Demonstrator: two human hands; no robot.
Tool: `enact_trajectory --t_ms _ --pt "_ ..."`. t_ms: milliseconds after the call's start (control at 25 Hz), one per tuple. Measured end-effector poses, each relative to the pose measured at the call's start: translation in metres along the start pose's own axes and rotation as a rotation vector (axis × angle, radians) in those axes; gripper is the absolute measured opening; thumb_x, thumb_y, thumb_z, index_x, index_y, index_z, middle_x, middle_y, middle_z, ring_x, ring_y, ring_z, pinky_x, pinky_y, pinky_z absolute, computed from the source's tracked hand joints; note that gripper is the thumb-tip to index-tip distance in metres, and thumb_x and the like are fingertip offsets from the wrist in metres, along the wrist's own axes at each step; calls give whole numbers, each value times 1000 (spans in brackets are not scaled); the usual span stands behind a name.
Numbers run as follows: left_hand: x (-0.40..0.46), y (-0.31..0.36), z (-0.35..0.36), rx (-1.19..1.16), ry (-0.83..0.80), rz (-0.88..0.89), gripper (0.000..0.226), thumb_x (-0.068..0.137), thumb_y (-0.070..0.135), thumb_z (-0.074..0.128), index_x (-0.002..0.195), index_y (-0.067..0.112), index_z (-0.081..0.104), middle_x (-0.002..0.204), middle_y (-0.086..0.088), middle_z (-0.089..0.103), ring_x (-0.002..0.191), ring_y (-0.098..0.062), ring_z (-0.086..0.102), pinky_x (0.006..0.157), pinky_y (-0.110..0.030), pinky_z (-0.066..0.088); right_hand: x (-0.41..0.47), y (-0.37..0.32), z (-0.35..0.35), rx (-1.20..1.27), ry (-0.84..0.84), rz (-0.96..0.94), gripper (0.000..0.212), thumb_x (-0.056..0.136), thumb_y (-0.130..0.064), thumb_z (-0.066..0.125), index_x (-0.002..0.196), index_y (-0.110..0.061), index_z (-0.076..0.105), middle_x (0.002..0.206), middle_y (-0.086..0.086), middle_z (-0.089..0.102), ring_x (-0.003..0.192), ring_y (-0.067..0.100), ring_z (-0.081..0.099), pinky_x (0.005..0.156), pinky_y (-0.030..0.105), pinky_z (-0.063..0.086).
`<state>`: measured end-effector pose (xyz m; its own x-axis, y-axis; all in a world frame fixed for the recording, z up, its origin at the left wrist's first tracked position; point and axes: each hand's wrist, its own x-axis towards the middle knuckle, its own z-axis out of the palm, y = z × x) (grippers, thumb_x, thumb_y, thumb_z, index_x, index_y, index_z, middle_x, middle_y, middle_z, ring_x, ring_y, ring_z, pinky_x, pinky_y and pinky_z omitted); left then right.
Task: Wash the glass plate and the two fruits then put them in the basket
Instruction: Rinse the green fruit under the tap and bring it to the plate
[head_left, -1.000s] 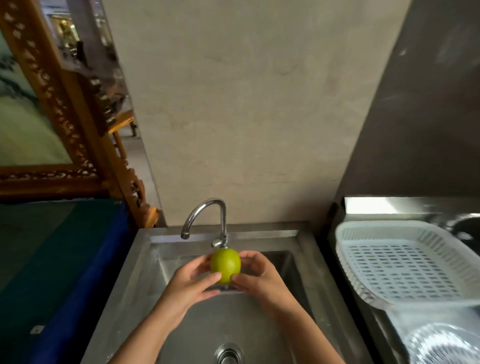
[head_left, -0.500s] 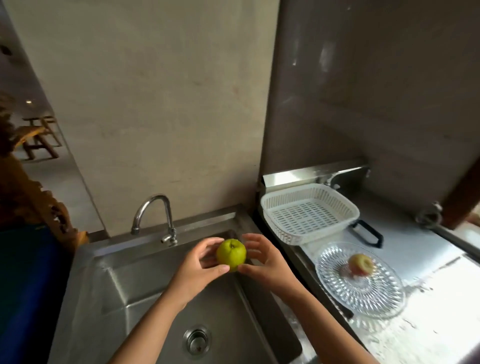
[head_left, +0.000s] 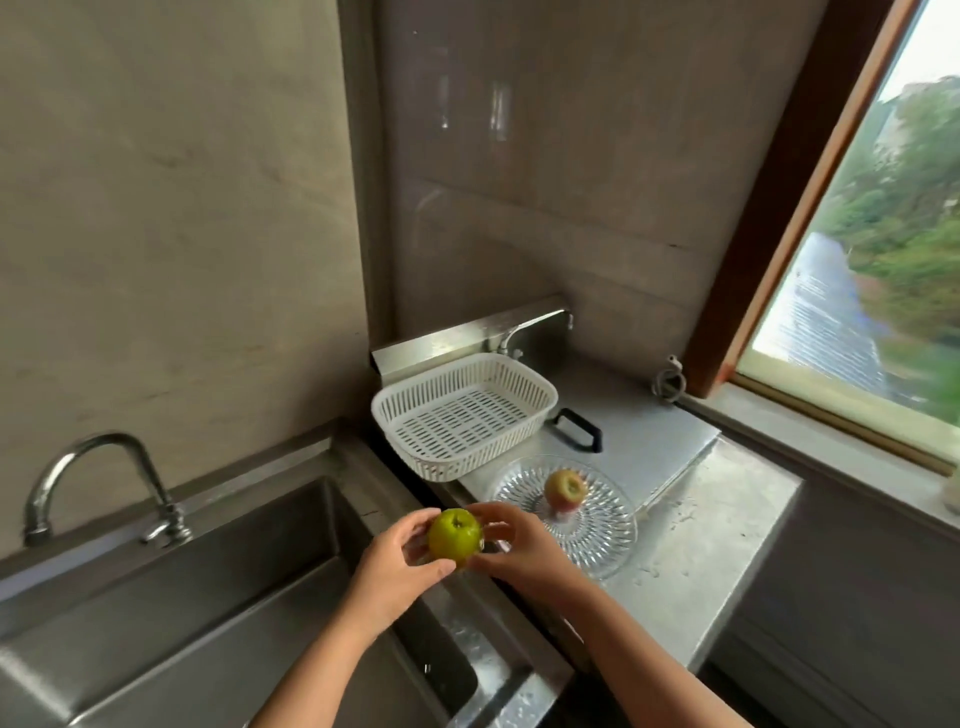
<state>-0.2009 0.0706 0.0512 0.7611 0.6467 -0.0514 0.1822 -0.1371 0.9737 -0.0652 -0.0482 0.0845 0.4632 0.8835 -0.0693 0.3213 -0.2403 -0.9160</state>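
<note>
A green apple (head_left: 455, 533) is held between both hands above the right rim of the steel sink (head_left: 218, 587). My left hand (head_left: 397, 566) grips it from the left and below, my right hand (head_left: 519, 548) from the right. On the counter to the right stands the patterned glass plate (head_left: 597, 525), and a reddish apple (head_left: 565, 490) sits on it. The white slotted basket (head_left: 462, 410) stands behind the plate with nothing in it.
The curved tap (head_left: 98, 478) stands at the sink's back left, with no water visible. A steel counter (head_left: 691, 525) with water drops runs right to a window sill. A black handle (head_left: 576, 430) lies beside the basket. Walls close off the back.
Both hands have carried the green apple from under the tap to the sink's right rim, nearer the plate and basket. The view has swung right, showing the counter and window.
</note>
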Motion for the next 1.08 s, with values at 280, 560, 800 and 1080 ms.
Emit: enact_trajectory --t_ms 280,560,800,1080 --pt "87 -9 110 56 -89 -45 57 66 8 76 101 48 56 119 7 59 106 -7 61 87 -19 51 40 104 -101 -22 64 -18 51 62 -19 83 107 -24 60 105 -5 64 98 11 62 78 22 56" --pt "122 -37 183 140 11 -189 60 67 5 74 117 33 54 118 14 56 104 10 53 82 -6 47 75 193 -138 3 -33 -92 49 61 -17 83 94 -39 55 104 -4 58 95 11 62 68 16 57" --pt "123 -46 207 136 137 -295 61 68 -1 71 122 20 53 123 3 56 116 -9 52 96 -24 49 82 216 -138 17 -97 -113 47 63 -18 80 95 -41 53 103 -8 56 95 7 60 68 14 56" --pt "137 -50 206 147 137 -317 61 70 4 72 124 25 52 126 7 54 118 -6 48 80 -6 46 90 222 -135 27 -56 -58 46 65 -17 80 102 -26 56 102 -3 61 95 8 60 72 19 56"
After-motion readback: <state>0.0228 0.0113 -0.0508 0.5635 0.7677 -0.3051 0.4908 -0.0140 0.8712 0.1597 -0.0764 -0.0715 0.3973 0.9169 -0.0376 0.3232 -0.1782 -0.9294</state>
